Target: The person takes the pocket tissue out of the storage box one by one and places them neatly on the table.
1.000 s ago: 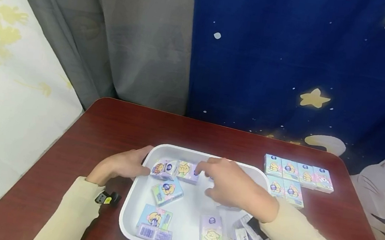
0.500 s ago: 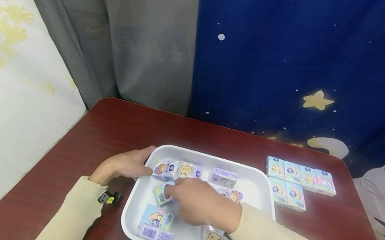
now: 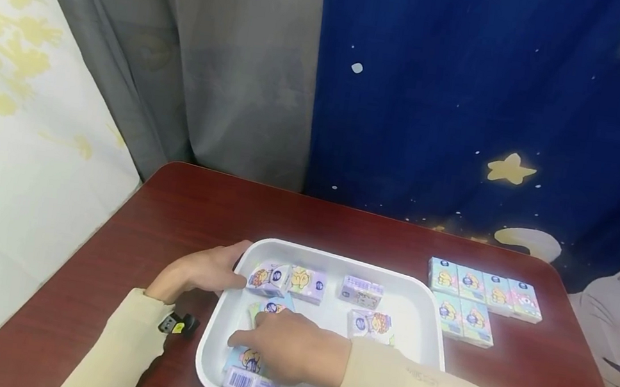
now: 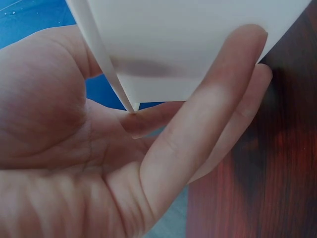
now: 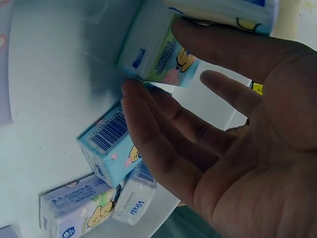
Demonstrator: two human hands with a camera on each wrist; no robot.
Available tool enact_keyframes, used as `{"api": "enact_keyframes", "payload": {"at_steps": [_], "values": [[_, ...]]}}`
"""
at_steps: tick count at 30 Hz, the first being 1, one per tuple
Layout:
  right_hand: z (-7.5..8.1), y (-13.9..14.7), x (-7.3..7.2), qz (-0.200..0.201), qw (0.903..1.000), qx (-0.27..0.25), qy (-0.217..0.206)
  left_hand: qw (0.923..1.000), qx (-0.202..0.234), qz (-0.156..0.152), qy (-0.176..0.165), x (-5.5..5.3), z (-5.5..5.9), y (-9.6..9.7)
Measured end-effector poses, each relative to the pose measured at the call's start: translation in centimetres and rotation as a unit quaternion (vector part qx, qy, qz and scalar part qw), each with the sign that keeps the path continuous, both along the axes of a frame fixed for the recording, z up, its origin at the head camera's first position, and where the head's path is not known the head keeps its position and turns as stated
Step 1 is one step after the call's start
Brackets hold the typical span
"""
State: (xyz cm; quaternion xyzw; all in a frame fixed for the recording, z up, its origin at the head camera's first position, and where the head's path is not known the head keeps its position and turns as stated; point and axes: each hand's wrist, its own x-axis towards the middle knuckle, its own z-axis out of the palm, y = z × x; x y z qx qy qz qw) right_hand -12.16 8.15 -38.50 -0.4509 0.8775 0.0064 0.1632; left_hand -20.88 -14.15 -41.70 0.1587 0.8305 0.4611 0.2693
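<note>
Left hand (image 3: 212, 267) is gripping the tray (image 3: 416, 323); right hand (image 3: 291, 346), fingers parted, is reaching over a pack (image 3: 250, 360) near the near-left corner, probably light, soft, best pinched by its sides.

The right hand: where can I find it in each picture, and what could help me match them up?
Head: right hand low, near the middle, over the white tray.
Left wrist: not in it; the hand there is the left hand.
Right wrist: right hand large, filling much of the right side, palm showing.
Shared landmark: white tray, its wall at the left wrist view's top, its floor at the right wrist view's left.
</note>
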Motion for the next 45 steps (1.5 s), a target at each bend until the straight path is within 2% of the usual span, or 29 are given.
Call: {"api": "enact_keyframes", "payload": {"at_steps": [6, 17, 24, 30, 38, 45], "values": [[-0.5, -0.4, 0.1, 0.008, 0.9998, 0.014, 0.010, 0.9999, -0.010, 0.001, 0.007, 0.0, -0.3, 0.0], [-1.5, -0.2, -0.1, 0.016, 0.9996, 0.016, 0.017, 0.9999, -0.008, -0.004, 0.011, 0.0, 0.0, 0.2], [-1.5, 0.5, 0.1, 0.015, 0.9986, 0.024, 0.046, 0.9999, -0.009, -0.001, 0.008, 0.1, -0.1, 0.0], [-1.1, 1.4, 0.2, -0.022, 0.9990, 0.027, 0.028, 0.9999, -0.009, 0.003, 0.009, 0.0, -0.2, -0.1], [-0.8, 2.8, 0.1, -0.033, 0.9990, 0.020, 0.025, 1.0000, -0.001, 0.001, 0.007, -0.1, -0.4, -0.1], [-0.4, 4.6, -0.2, -0.052, 0.9986, 0.002, -0.009, 1.0000, -0.001, 0.004, 0.007, -0.1, -0.3, 0.0]]}}
